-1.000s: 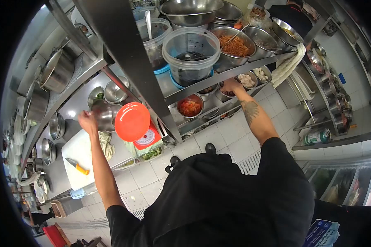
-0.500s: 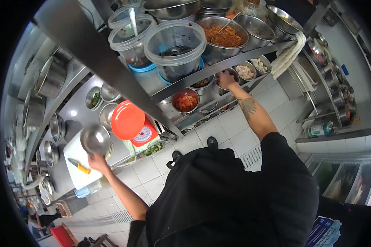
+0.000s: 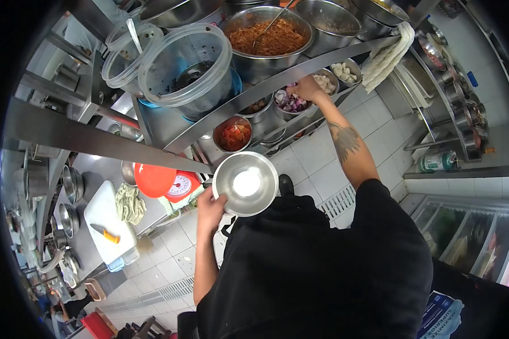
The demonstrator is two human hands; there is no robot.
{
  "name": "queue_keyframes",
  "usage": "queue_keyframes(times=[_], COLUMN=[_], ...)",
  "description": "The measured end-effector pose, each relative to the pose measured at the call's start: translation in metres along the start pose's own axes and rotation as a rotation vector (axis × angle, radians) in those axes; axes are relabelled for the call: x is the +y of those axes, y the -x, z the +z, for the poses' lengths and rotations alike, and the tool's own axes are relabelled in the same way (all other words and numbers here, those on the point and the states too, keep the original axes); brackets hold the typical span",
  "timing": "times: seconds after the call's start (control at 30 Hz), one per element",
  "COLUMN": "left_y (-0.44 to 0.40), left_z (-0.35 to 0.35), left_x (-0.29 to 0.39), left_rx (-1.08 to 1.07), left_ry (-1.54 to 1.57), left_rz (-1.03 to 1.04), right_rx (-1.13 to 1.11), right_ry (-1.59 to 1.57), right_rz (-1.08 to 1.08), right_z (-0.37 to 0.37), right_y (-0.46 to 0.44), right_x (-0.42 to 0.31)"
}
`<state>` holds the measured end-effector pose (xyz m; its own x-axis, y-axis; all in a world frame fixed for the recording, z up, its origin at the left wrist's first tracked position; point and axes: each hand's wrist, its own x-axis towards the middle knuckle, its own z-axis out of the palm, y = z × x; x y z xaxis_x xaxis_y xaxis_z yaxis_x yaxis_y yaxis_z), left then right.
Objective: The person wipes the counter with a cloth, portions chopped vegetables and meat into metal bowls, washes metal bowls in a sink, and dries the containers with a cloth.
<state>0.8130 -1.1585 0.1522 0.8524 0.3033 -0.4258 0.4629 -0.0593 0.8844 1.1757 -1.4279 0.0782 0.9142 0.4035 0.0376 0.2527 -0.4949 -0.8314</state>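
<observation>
The left hand [image 3: 210, 211] now holds the bowl [image 3: 246, 185] nearer, handy for the onion [image 3: 289, 103] by the right hand [image 3: 309, 89] (its grip I cannot tell).

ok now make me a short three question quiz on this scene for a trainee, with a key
1. True or false: the metal bowl in the left hand is full of red pieces.
2. Multiple choice: what colour is the handle of the knife on the white cutting board? a) black b) yellow-orange c) blue
3. Open: what is in the container that the right hand is at?

Key:
1. False; no food shows in it, only a bright reflection.
2. b
3. Chopped purple-and-white pieces.
</observation>
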Motion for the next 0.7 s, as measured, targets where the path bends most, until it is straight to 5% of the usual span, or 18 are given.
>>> queue_keyframes(times=[0.17,0.23,0.3,0.33,0.4,0.43,0.53,0.6,0.7], left_y=[-0.072,-0.097,-0.095,-0.094,-0.093,-0.092,-0.086,-0.083,-0.07], left_z=[0.091,0.115,0.127,0.131,0.136,0.137,0.138,0.139,0.145], left_x=[0.005,-0.004,0.012,0.016,0.017,0.013,0.002,-0.005,-0.004], left_rx=[-0.251,-0.275,-0.255,-0.244,-0.247,-0.233,-0.168,-0.12,-0.06], left_ry=[0.102,0.163,0.23,0.288,0.342,0.33,0.351,0.418,0.436], left_rz=[-0.031,-0.113,-0.129,-0.141,-0.135,-0.127,-0.139,-0.137,-0.132], right_rx=[0.044,-0.151,-0.329,-0.486,-0.273,-0.295,-0.365,-0.13,-0.187], right_ry=[-0.32,-0.398,-0.426,-0.269,0.225,0.219,-0.058,0.114,0.462], right_rz=[0.086,0.204,0.101,0.086,-0.486,-0.491,0.033,-0.063,-0.184], right_z=[-0.02,-0.022,-0.006,0.002,0.013,0.011,-0.012,-0.007,0.017], right_y=[0.051,0.085,0.108,0.114,0.123,0.121,0.095,0.06,0.005], right_x=[-0.067,-0.093,-0.077,-0.067,-0.061,-0.057,-0.081,-0.059,-0.009])
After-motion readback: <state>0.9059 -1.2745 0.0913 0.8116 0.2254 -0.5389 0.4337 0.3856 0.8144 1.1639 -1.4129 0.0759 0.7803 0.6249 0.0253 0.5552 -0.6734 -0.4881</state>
